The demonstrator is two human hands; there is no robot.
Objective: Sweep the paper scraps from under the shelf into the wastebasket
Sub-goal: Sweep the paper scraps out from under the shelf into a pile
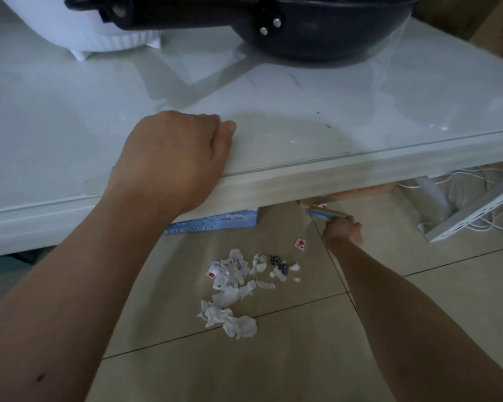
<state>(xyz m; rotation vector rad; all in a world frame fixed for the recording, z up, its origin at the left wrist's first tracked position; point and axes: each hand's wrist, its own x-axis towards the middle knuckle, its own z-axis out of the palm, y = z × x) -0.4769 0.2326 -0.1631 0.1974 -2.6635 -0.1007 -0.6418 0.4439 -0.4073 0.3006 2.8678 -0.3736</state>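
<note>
A pile of torn white paper scraps (235, 288) lies on the beige floor tiles in front of the shelf. A lone scrap with a red heart (300, 244) lies further right. My left hand (174, 158) rests fisted on the front edge of the pale glass-topped shelf (331, 140), holding nothing. My right hand (342, 231) reaches low under the shelf edge and grips a small blue and yellow brush (327, 215), whose far end is hidden beneath the shelf. No wastebasket is in view.
A black wok (317, 27) and a white appliance (79, 27) stand on the shelf top. Under the shelf lie a blue printed box (215, 224), a white perforated metal rack (471, 213) and white cables (462, 175) at the right.
</note>
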